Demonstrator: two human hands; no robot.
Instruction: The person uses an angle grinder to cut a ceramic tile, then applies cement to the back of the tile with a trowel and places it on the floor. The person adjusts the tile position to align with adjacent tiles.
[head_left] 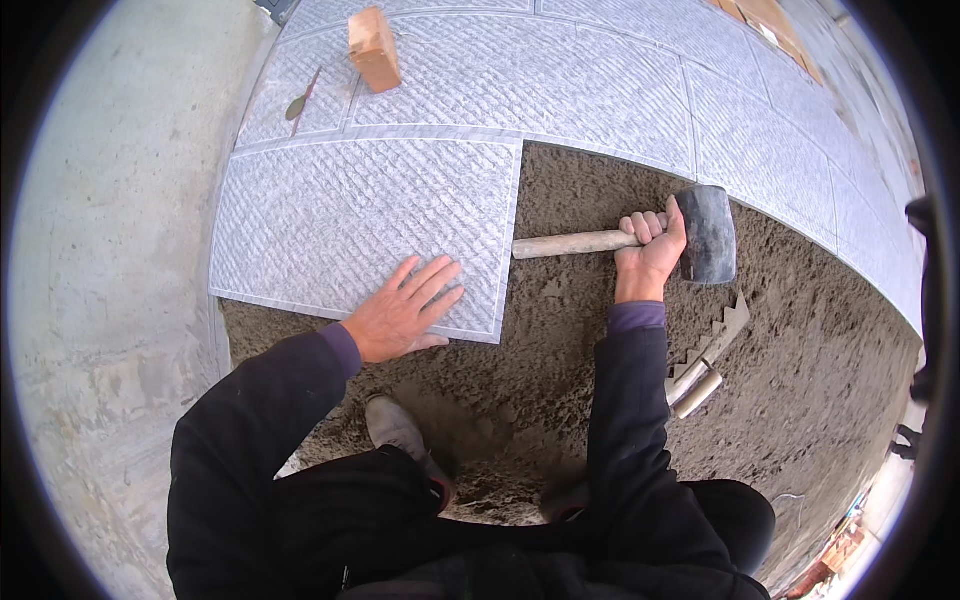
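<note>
My left hand [400, 312] lies flat with fingers spread on the near right corner of a grey textured paving slab [360, 220]. The slab rests on a bed of damp brown mortar or sand [560, 380], its far edge along a row of laid slabs [520, 75]. To the right, my right hand [652, 250] is closed round the wooden handle of a rubber mallet [708, 235], close to its black head. The handle's end points left, near the slab's right edge. Below the mallet head, a notched trowel [712, 350] lies on the bed.
A reddish brick [374, 50] stands on the laid slabs at the far left, with a small thin-handled tool [298, 106] beside it. A concrete strip [120, 280] runs along the left. My shoe [395, 428] is on the bed. Brown boxes or boards [775, 30] lie at the far right.
</note>
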